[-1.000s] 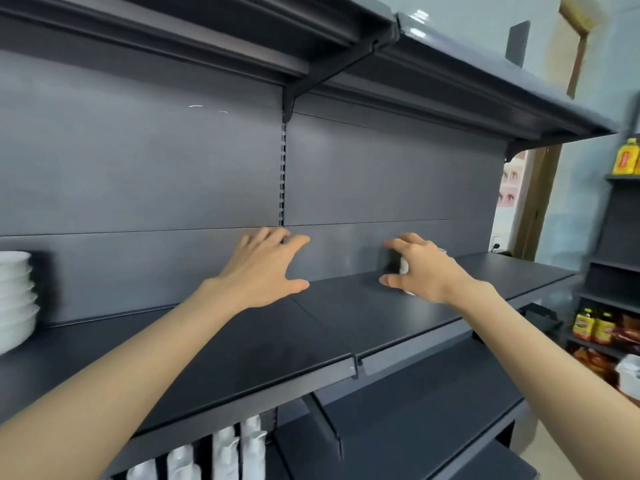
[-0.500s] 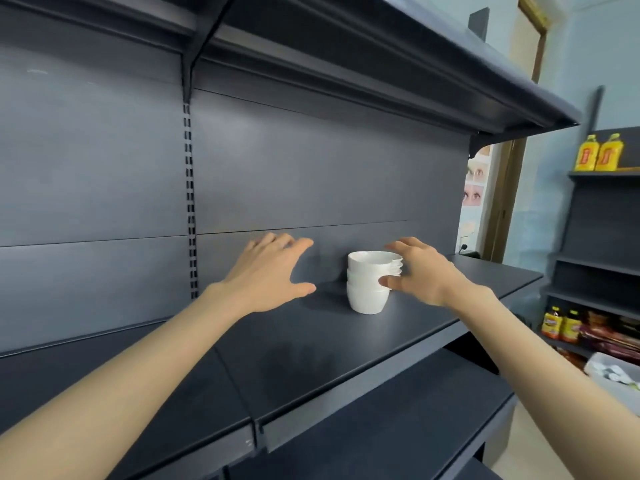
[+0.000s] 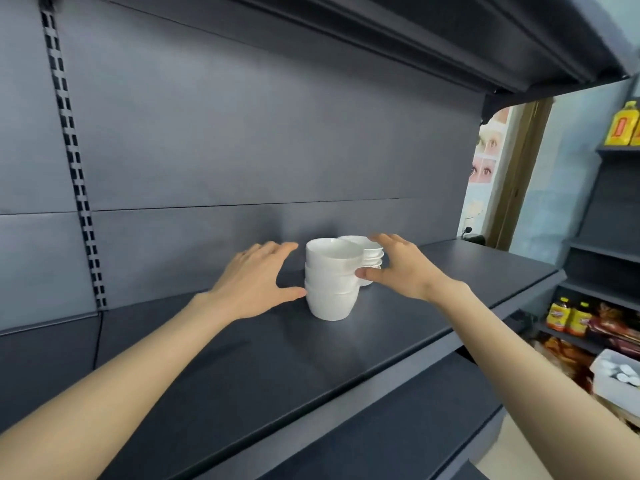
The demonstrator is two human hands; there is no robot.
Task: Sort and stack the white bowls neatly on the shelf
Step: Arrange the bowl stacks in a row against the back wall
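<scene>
A stack of three white bowls [image 3: 331, 282] stands on the dark grey shelf [image 3: 242, 358], near its back wall. A second, lower stack of white bowls [image 3: 371, 252] sits just behind it to the right, partly hidden. My left hand [image 3: 258, 282] is spread open at the left of the front stack, thumb tip at its lower side. My right hand [image 3: 403, 266] is spread open at the right, thumb touching the front stack and fingers reaching over the rear stack. Neither hand grips a bowl.
The shelf above [image 3: 450, 36] overhangs the bowls. A lower shelf [image 3: 398, 427] juts out beneath. At right stands another rack with yellow bottles [image 3: 623, 124], jars [image 3: 568, 318] and a white tray [image 3: 616, 375]. A doorway [image 3: 512, 174] is behind.
The view has swung right along the shelf and closer. Both hands have closed in on the bowls from either side, and the second stack has come into sight.
</scene>
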